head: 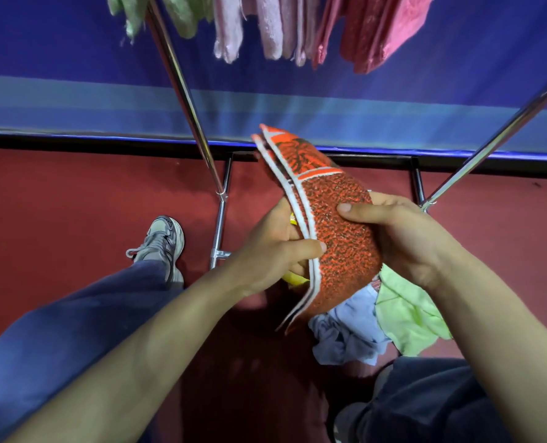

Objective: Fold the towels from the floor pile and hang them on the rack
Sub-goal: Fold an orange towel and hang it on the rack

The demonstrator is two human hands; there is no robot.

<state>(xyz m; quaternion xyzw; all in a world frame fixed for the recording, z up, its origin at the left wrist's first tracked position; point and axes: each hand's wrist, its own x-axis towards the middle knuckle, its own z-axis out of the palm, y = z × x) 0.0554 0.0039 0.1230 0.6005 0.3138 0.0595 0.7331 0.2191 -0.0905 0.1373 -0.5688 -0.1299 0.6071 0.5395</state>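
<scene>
In front of the chest, head view: a folded orange towel (336,225), black-flecked with white-banded edges, is held in the air between both hands, tilted so its far end points up toward the rack.

- Left hand (275,247) grips the towel's layered white edge: thumb laid over the top, fingers curled underneath.
- Right hand (400,238) clasps the opposite side: thumb pressed flat on the upper face, fingers wrapped round behind (their tips are hidden by the cloth).
- The layers at the white edge fan apart slightly at both ends.

On the floor, directly below the towel: the pile. A blue-grey cloth (345,334) lies crumpled and touching a lime-green cloth (406,314) on its right. A scrap of something yellow (293,278) shows just under the left hand; cannot tell what it is.

Rack: two chrome poles, left pole (186,100) and right pole (505,135), slant up from a black base frame (329,156) on the red floor (74,203). Hanging across the top, left to right: green towels (182,17), pale pink towels (265,30), a darker pink towel (377,30).

Behind the rack, a blue backdrop (74,75) with a lighter band. A grey sneaker (162,241) stands beside the left pole's foot, below a blue trouser leg (90,314).
</scene>
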